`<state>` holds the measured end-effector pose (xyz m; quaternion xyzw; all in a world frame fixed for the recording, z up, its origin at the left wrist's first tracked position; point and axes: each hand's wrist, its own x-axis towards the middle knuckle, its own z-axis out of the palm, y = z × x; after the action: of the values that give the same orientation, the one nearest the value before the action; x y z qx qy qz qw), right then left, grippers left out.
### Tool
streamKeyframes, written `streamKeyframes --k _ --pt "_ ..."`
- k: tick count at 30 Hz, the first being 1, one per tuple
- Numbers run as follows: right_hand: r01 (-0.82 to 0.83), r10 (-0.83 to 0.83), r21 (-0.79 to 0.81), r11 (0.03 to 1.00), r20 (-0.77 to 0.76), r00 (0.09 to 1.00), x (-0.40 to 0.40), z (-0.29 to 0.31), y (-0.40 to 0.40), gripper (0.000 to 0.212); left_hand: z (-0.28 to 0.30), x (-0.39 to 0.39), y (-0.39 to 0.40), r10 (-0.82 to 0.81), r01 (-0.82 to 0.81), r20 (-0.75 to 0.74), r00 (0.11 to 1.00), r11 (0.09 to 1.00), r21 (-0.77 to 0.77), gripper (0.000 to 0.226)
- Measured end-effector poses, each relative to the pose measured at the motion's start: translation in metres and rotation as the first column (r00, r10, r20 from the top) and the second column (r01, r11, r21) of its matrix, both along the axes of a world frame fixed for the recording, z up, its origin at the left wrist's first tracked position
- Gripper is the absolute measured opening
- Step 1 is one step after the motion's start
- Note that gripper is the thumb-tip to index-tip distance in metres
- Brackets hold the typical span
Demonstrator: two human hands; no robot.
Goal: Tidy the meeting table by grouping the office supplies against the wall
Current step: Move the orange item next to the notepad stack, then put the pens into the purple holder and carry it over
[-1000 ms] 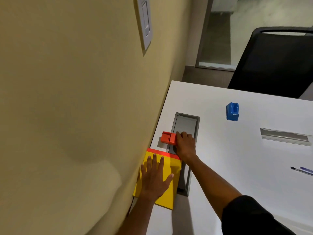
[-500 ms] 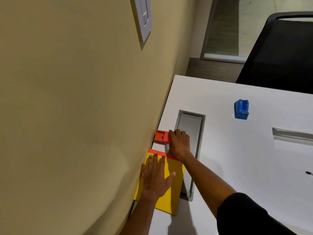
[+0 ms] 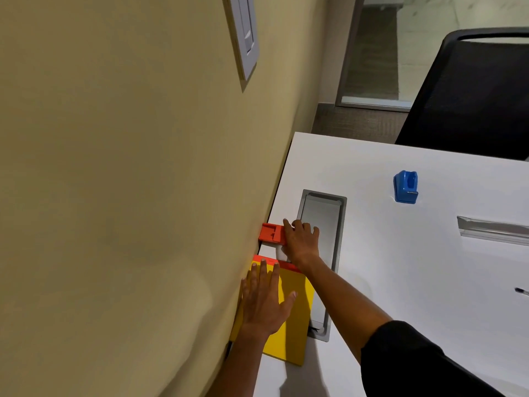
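A yellow notepad point(image 3: 292, 325) with a red top strip lies on the white table point(image 3: 400, 282), its left edge against the beige wall point(image 3: 128, 196). My left hand point(image 3: 264, 299) rests flat on it with fingers spread. Just beyond the pad, a small orange dispenser point(image 3: 270, 233) touches the wall. My right hand point(image 3: 300, 242) grips its right end, fingers curled over it. A blue dispenser point(image 3: 406, 187) stands apart in the middle of the table. The tip of a pen point(image 3: 521, 290) shows at the right edge.
A grey cable hatch point(image 3: 329, 222) is set into the table beside the pad and under my right arm. A second metal hatch point(image 3: 492, 230) lies at the right. A black office chair point(image 3: 472, 96) stands behind the table. A wall switch plate point(image 3: 243, 38) is above.
My right hand has slid the orange dispenser left from the hatch edge until it touches the wall. My left hand stays flat on the yellow pad.
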<state>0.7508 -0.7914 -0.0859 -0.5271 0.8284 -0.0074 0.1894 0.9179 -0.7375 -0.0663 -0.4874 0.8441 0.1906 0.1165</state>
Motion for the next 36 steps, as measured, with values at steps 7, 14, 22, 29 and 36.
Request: streamKeyframes --k 7,14,22,29,36 --pt "0.049 -0.047 -0.091 0.995 0.028 0.999 -0.006 0.021 0.028 0.076 0.020 -0.003 0.007 -0.029 0.029 -0.037 0.999 1.000 -0.006 0.082" --pt "0.136 -0.135 -0.099 0.986 0.010 0.991 -0.013 0.033 0.095 0.079 0.042 0.003 0.025 -0.073 0.072 -0.038 0.997 0.997 -0.034 0.084" --pt "0.173 -0.179 -0.074 0.982 -0.075 0.981 0.008 0.067 0.172 0.087 0.069 0.024 0.083 -0.146 0.140 -0.051 0.988 0.984 -0.108 0.085" --pt "0.215 -0.246 -0.200 0.956 -0.147 0.958 0.053 0.120 0.255 0.088 0.102 0.064 0.151 -0.198 0.171 -0.105 0.975 0.960 -0.224 0.086" --pt "0.258 -0.319 -0.265 0.929 -0.220 0.922 0.093 0.162 0.359 0.086 0.132 0.095 0.231 -0.262 0.213 -0.175 0.949 0.943 -0.256 0.088"
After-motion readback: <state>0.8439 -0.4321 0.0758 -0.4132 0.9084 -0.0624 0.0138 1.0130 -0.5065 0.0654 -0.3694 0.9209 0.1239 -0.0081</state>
